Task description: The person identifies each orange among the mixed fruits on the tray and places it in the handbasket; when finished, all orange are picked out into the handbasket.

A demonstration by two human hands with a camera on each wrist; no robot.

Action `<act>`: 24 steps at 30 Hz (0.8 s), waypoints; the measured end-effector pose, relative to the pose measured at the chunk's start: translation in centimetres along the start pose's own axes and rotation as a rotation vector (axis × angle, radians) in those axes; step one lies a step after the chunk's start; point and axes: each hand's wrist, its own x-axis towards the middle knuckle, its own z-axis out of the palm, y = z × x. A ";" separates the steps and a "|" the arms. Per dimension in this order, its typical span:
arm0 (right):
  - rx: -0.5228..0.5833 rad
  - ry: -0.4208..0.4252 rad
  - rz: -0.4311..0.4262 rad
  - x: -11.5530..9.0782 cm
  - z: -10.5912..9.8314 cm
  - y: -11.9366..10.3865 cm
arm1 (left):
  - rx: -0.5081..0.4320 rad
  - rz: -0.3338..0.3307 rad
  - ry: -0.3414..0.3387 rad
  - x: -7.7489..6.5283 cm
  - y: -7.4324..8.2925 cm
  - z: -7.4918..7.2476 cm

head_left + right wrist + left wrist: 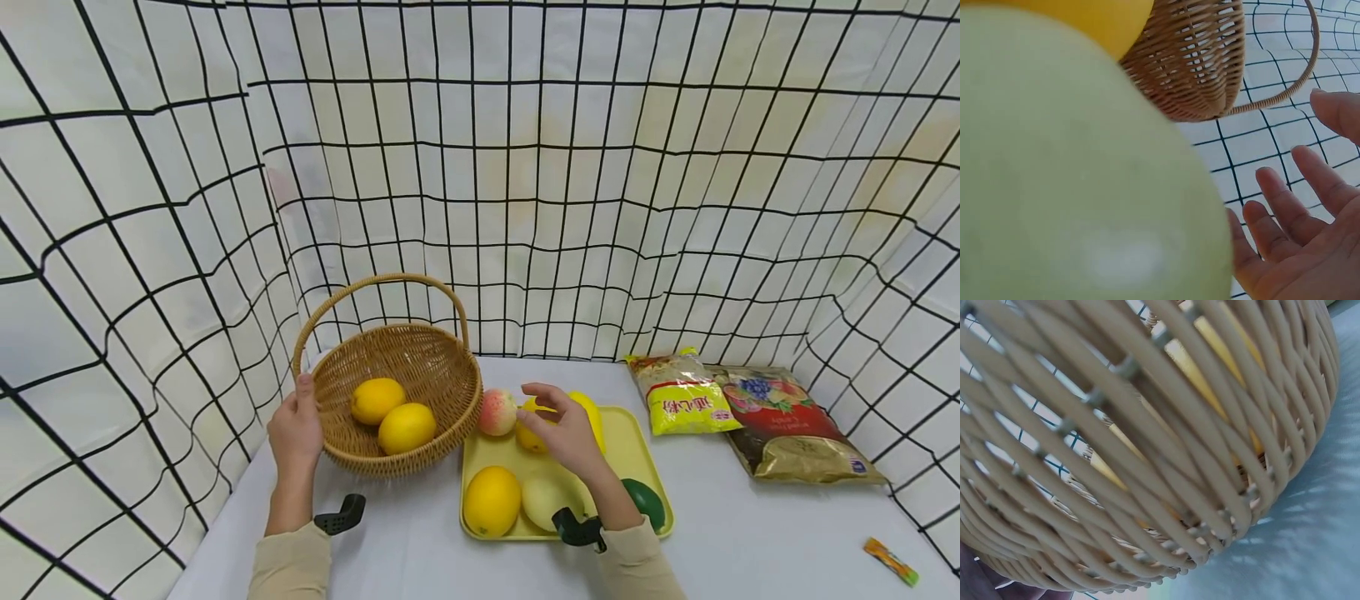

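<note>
My left hand [296,429] grips the left rim of a wicker basket [408,350], thumb up on the edge. The basket leans towards me and holds two lemons [407,428]; its woven side fills the left wrist view. My right hand [566,429] is over the yellow tray [626,442], fingers spread and loosely bent, nothing in its grasp. Its fingertips overlap a yellow fruit [531,437] beside a pink-and-cream peach [497,412]. In the right wrist view the palm [1319,262] faces a large pale green fruit [1085,162].
Also on the tray are an orange-yellow fruit [492,502], a long yellow fruit [590,412] and a dark green fruit [645,502]. Two food bags [686,400] lie to the right, with a small wrapped stick [890,561] nearer me. White, black-gridded walls surround the table.
</note>
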 end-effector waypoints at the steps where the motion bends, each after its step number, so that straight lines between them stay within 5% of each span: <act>1: -0.012 0.001 -0.001 0.0 -0.2 0.2 | 0.001 0.002 0.002 0.0 0.0 0.0; 11: -0.152 0.062 0.070 -0.1 -2.1 2.0 | -0.003 -0.001 0.005 0.0 -0.1 0.0; 24: -0.151 0.032 0.156 0.1 -1.8 3.1 | -0.005 -0.004 -0.001 0.0 -0.1 0.0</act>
